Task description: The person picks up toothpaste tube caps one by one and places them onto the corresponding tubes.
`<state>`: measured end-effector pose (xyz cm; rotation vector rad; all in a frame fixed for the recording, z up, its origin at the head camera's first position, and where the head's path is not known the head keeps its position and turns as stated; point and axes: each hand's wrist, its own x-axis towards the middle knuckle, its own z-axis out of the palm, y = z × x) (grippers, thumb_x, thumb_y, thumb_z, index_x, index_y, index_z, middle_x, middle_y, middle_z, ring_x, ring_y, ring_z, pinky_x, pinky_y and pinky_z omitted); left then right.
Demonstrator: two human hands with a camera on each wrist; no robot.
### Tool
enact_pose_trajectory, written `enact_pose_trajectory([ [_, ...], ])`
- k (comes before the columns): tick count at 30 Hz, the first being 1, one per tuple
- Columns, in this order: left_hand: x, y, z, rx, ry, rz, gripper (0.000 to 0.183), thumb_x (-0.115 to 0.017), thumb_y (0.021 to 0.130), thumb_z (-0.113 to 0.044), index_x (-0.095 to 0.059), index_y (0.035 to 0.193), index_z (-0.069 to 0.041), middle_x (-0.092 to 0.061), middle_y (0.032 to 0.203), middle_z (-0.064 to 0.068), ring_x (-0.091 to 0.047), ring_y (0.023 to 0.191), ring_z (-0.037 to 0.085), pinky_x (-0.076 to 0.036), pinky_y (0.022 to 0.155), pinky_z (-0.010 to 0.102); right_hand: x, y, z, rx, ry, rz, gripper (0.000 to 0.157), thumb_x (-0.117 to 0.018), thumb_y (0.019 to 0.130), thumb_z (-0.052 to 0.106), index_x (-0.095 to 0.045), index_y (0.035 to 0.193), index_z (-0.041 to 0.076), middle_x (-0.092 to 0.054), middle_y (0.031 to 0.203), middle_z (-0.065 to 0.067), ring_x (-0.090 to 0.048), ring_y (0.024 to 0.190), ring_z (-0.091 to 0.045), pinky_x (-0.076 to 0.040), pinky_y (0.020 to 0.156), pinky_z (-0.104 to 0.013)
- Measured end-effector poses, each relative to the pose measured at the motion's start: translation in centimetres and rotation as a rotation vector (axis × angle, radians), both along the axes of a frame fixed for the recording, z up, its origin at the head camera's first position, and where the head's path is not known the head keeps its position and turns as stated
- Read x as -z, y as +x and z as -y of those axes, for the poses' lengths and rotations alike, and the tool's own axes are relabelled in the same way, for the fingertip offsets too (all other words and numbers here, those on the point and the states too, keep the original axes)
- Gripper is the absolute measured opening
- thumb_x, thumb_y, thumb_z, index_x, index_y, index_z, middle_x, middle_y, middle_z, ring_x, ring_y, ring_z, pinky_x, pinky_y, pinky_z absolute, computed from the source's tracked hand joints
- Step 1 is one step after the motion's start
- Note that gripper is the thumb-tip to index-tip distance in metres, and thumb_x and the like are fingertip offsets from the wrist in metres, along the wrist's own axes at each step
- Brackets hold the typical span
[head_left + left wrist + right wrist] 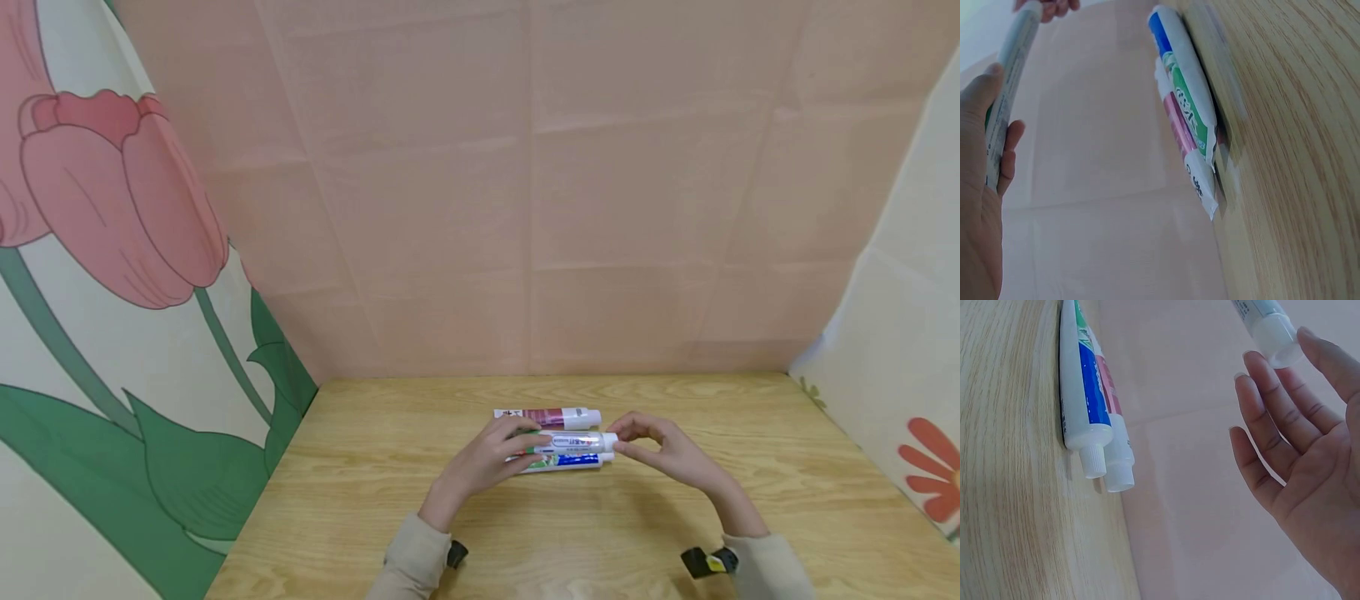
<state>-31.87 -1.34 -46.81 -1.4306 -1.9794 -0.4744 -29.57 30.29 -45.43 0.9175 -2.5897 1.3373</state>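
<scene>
My left hand (483,457) grips a pale toothpaste tube (576,442) by its body and holds it above the table. The thumb lies along one side of the tube in the left wrist view. At the other end, my right hand (671,454) pinches the tube's white cap (1275,340) between thumb and fingers; the other fingers are loosely bent. Beneath the raised tube lies a blue, green and white toothpaste tube (1088,381). A pink and white toothpaste tube (551,417) is just beyond it, its cap also to the right. The hand hides part of both.
The wood-grain table (360,500) runs back to a creased pinkish cloth (525,208). A tulip-printed panel (112,208) stands at the left and a flower-printed one (900,350) at the right. Dark straps (708,562) are near both cuffs.
</scene>
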Motion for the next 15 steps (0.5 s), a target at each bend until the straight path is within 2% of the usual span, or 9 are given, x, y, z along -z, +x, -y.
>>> enact_pose_trajectory([
  [7, 0.07, -0.05, -0.02, 0.001, -0.001, -0.008, 0.028, -0.064, 0.088, -0.028, -0.064, 0.114, -0.017, -0.056, 0.116, 0.001, -0.051, 0.102, 0.009, -0.041, 0.092, 0.015, -0.03, -0.06, 0.09, -0.004, 0.014, -0.014, 0.013, -0.059, 0.091, 0.014, -0.061, 0.103, 0.019, -0.065, 0.089, 0.008, -0.059, 0.089, -0.008, -0.048, 0.078, -0.026],
  [15, 0.14, 0.00, -0.07, 0.000, -0.007, -0.003, 0.029, -0.064, 0.088, -0.028, -0.064, 0.114, -0.018, -0.056, 0.117, 0.000, -0.051, 0.105, 0.009, -0.041, 0.094, 0.015, 0.28, -0.29, -0.02, 0.008, 0.017, 0.002, 0.010, -0.056, 0.093, 0.015, -0.063, 0.100, 0.019, -0.066, 0.089, 0.008, -0.059, 0.087, -0.007, -0.048, 0.074, -0.025],
])
